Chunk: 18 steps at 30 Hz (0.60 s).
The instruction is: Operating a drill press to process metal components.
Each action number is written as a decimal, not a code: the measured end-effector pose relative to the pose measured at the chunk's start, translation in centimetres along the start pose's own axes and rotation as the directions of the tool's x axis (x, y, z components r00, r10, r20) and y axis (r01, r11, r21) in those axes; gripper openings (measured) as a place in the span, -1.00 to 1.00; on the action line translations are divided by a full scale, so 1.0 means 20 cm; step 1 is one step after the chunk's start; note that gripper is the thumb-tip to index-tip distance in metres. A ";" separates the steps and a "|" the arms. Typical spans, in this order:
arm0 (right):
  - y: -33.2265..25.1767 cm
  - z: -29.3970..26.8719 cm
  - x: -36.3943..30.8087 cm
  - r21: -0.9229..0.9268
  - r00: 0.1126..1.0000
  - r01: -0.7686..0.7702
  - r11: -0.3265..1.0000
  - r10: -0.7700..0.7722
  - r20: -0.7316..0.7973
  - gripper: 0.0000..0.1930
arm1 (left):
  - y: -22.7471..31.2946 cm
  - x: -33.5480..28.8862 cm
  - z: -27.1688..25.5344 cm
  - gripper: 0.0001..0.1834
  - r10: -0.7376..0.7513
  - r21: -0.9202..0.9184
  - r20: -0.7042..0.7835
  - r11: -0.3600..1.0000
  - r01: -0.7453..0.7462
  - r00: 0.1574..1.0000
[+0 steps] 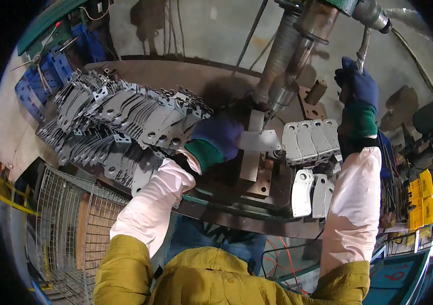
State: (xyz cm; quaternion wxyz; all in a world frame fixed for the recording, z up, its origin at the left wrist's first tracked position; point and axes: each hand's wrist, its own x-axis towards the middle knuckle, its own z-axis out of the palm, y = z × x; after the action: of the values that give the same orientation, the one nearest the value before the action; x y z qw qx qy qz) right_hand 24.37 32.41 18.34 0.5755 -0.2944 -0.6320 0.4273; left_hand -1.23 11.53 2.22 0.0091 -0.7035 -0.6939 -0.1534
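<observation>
My left hand (219,137), in a blue glove with a green cuff, grips the left end of a flat grey metal plate (261,141). That plate lies across a metal block fixture (250,165) below the chuck (283,91) of a drill press. The drill bit (269,120) slants down to the plate's far edge; whether it touches the metal I cannot tell. High on the right, my right hand (359,89), gloved alike, is closed around the press's feed handle (364,48).
Many similar plates (125,114) stand in leaning rows left of the fixture. Smaller stacks (305,140) sit to its right, on the round machine table (211,207). A wire basket (99,223) stands at lower left, yellow bins (421,200) at far right. The press column (277,56) rises behind.
</observation>
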 end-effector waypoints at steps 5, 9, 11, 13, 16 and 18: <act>0.02 0.05 0.02 -0.159 0.991 0.031 0.987 -0.051 -0.122 -0.59 | 0.04 0.03 -0.04 -0.62 -0.061 0.059 0.136 0.997 0.054 0.989; 0.06 0.08 0.09 -0.441 0.964 0.074 0.895 -0.178 -0.198 -0.47 | 0.04 0.03 -0.05 -0.60 -0.073 0.062 0.141 0.996 0.065 0.987; 0.10 0.06 0.17 -0.572 0.946 0.109 0.813 -0.262 -0.193 -0.41 | 0.04 0.03 -0.05 -0.58 -0.074 0.060 0.130 0.996 0.067 0.989; 0.12 0.05 0.22 -0.676 0.939 0.103 0.730 -0.296 -0.177 -0.51 | 0.02 0.03 -0.02 -0.56 -0.056 0.054 0.088 0.997 0.051 0.995; 0.15 0.10 0.24 -0.602 0.919 0.066 0.795 -0.283 -0.273 -0.44 | 0.04 0.04 0.00 -0.53 -0.140 0.088 0.092 0.987 0.132 0.986; 0.17 0.09 0.26 -0.554 0.904 0.073 0.829 -0.289 -0.313 -0.38 | 0.01 0.03 -0.01 -0.57 -0.114 -0.020 0.127 0.993 0.117 0.985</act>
State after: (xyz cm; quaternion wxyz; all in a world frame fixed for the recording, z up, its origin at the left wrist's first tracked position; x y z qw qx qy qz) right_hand 21.29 38.15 17.85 0.6228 -0.4567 -0.6252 0.1123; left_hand -1.07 12.08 2.53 -0.0530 -0.6705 -0.7304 -0.1185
